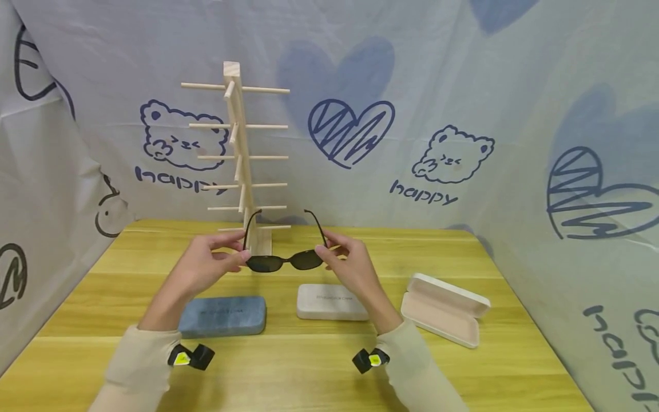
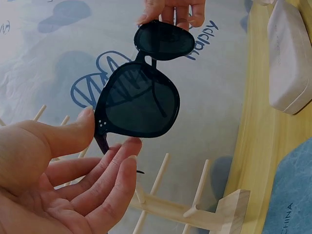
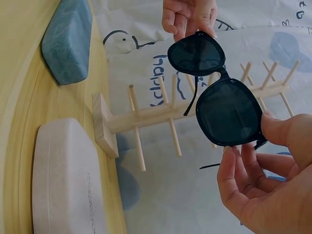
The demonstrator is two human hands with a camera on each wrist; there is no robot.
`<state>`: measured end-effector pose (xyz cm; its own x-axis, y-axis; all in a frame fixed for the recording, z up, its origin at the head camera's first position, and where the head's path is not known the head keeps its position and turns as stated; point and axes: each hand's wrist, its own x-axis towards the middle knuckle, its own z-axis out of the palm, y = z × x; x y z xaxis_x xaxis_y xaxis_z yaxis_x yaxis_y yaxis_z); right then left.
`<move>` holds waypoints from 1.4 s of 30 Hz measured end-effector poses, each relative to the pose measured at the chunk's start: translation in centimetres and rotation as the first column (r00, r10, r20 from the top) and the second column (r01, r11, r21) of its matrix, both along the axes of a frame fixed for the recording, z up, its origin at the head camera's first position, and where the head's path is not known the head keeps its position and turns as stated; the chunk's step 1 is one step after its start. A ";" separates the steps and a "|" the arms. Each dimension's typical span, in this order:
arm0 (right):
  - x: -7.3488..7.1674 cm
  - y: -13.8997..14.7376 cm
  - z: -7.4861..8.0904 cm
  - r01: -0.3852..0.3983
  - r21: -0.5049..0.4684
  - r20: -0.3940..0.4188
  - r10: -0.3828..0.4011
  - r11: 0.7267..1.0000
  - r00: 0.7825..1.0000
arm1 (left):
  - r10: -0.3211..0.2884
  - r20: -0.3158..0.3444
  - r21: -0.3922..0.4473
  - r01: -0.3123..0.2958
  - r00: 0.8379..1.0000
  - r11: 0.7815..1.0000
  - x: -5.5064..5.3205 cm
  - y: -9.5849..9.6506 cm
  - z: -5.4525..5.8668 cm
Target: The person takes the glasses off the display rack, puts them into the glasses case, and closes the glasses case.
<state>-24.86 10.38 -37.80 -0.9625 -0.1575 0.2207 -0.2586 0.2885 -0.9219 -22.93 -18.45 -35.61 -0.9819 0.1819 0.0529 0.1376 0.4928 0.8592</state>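
Observation:
A pair of black sunglasses [image 1: 306,260] is held up above the table, its temples unfolded and pointing away toward the back curtain. My left hand [image 1: 208,263] pinches the frame at its left hinge between thumb and fingers. At the opposite hinge, my right hand [image 1: 350,260] pinches it the same way. Both dark lenses [image 2: 141,100] show whole in the left wrist view. Just behind the sunglasses stands a wooden display rack [image 1: 239,143] with several pairs of bare pegs. The right wrist view shows the rack's post [image 3: 146,114] beyond the lenses.
On the table [image 1: 288,366], a closed blue glasses case [image 1: 223,316] lies below the left forearm. A closed white case [image 1: 329,303] sits in the middle, partly behind the right wrist. Farther right, another white case [image 1: 443,312] lies with its lid raised. A printed curtain [image 1: 350,189] surrounds the table.

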 end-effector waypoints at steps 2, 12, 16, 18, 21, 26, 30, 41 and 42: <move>0.2 0.3 -0.1 -0.007 0.008 -0.004 0.007 1.000 1.000 | -0.011 0.007 0.006 0.011 1.000 1.000 0.0 0.1 -0.1; 0.7 1.2 -0.8 -0.026 0.041 -0.030 0.027 0.999 0.999 | -0.036 -0.002 -0.009 0.036 0.999 0.999 0.0 0.6 -0.3; 1.0 1.5 -1.1 -0.041 0.064 -0.034 0.043 0.997 0.998 | -0.042 -0.040 -0.049 0.040 0.998 0.998 0.0 0.7 -0.4; 1.1 1.6 -1.2 -0.047 0.075 -0.043 0.050 0.996 0.998 | -0.043 -0.054 -0.063 0.040 0.998 0.997 0.0 0.8 -0.5; 1.2 1.7 -1.4 -0.049 0.096 -0.061 0.055 0.994 0.997 | -0.043 -0.061 -0.070 0.039 0.997 0.997 0.0 0.9 -0.6; 1.4 1.7 -1.6 -0.037 0.121 -0.073 0.046 0.992 0.996 | -0.047 -0.058 -0.064 0.043 0.997 0.997 0.0 1.0 -0.8; 1.4 1.6 -1.6 -0.024 0.141 -0.071 0.035 0.990 0.997 | -0.045 -0.065 -0.071 0.041 0.997 0.997 0.0 1.1 -0.8; 1.5 1.7 -1.7 -0.020 0.153 -0.084 0.033 0.988 0.996 | -0.075 -0.084 -0.090 0.067 0.994 0.994 0.1 1.4 -1.1; 1.6 1.7 -1.7 -0.019 0.157 -0.084 0.032 0.987 0.996 | -0.079 -0.090 -0.090 0.071 0.993 0.993 0.1 1.4 -1.2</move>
